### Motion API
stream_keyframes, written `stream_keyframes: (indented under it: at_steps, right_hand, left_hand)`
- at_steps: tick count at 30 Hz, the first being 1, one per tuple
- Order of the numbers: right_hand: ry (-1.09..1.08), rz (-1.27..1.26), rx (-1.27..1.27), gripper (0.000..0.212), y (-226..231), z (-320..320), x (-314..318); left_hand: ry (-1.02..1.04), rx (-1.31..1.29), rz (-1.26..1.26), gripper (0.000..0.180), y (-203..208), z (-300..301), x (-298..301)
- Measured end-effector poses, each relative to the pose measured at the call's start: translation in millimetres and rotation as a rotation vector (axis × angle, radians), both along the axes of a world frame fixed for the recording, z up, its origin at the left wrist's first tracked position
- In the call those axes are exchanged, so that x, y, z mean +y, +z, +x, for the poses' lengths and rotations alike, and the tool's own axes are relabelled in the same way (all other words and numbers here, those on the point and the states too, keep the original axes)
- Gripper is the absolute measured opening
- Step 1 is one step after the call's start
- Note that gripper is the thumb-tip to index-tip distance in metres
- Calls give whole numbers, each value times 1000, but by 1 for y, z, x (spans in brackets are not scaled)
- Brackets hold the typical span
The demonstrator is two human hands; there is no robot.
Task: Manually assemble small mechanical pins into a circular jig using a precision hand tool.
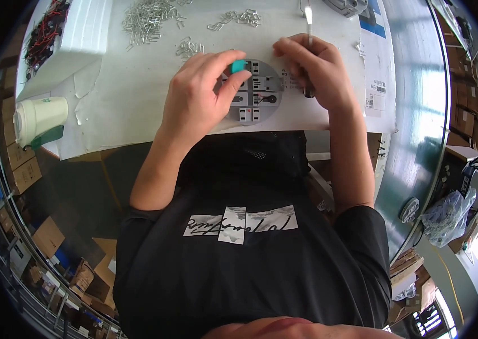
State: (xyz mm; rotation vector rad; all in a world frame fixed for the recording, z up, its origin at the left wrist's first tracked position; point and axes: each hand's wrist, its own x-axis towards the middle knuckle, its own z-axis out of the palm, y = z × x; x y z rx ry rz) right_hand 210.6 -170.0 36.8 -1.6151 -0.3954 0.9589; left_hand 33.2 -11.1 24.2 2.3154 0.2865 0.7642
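Note:
A round grey disc [275, 86] lies near the table's front edge, with several small light rectangular parts with dark slots on its face. Over its left side, my left hand [196, 93] pinches a small teal block [238, 66] between thumb and index finger. My right hand [323, 68] is just beyond the disc's right side, fingers curled round a slim stick-like tool [309, 16]. One pale, shiny end points away from me, and a dark end comes out below the fingers; its exact kind is unclear. The left hand hides part of the disc.
Small bent metal pieces [145, 22] lie in a heap at the far left, with smaller piles nearby. A white foam box [83, 39] holds dark parts and red wires. A pale cup [41, 118] rests at the left edge. A grey device [346, 5] stands far right.

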Motion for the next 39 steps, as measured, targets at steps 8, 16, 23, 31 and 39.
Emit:
stream_keyframes:
  at_steps: [8, 16, 23, 31, 39]
  right_hand:
    - [-151, 156, 91, 22, -10, 3, -9]
    - [-167, 457, 195, 39, -18, 1, -15]
    - [-227, 679, 365, 43, -35, 9, -27]
    - [98, 137, -290, 40, 21, -8, -40]
    - [510, -175, -784, 29, 41, -38, -29]
  left_hand:
    - [-171, 307, 70, 28, 30, 27, -1]
    - [-232, 645, 362, 33, 54, 47, 2]
    - [-361, 971, 674, 86, 66, 46, -42]
    - [-44, -27, 145, 93, 6, -24, -28]
    - [-118, 15, -170, 105, -8, -36, -5]
